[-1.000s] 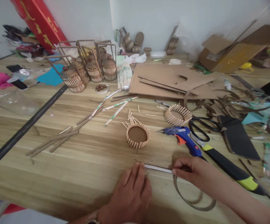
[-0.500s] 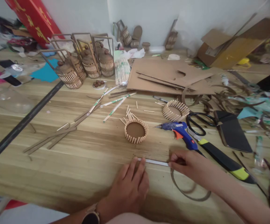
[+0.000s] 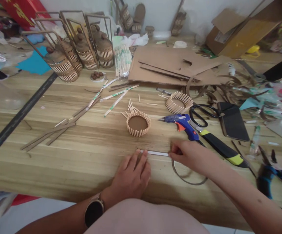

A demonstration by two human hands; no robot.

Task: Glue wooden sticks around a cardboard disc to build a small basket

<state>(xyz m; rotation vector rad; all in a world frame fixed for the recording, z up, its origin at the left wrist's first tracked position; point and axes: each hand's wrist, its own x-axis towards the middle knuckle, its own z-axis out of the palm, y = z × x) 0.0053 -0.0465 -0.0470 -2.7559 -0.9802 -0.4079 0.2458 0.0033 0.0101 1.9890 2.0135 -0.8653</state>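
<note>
My left hand (image 3: 134, 174) lies palm down on the table, fingers stretched out, two fingertips on the left end of a narrow strip (image 3: 158, 153) with a white upper face. My right hand (image 3: 183, 152) pinches the same strip farther right, and its brown remainder curls in a loop below that hand. Beyond the hands stands a round brown base ringed with short wooden sticks (image 3: 139, 124). A blue hot glue gun (image 3: 183, 123) rests just past my right hand. Behind it is a second stick ring (image 3: 179, 102).
Scissors (image 3: 199, 115), a yellow-black utility knife (image 3: 222, 149), a phone (image 3: 233, 122) and pliers (image 3: 270, 174) lie at the right. Cardboard sheets (image 3: 165, 58) are at the back. Several handled stick baskets (image 3: 62, 65) stand at the back left, with brown strips (image 3: 58, 134) nearer.
The camera view has shifted down and a little to the right, so the table things sit higher in the picture. Both hands keep nearly the same places on the strip.
</note>
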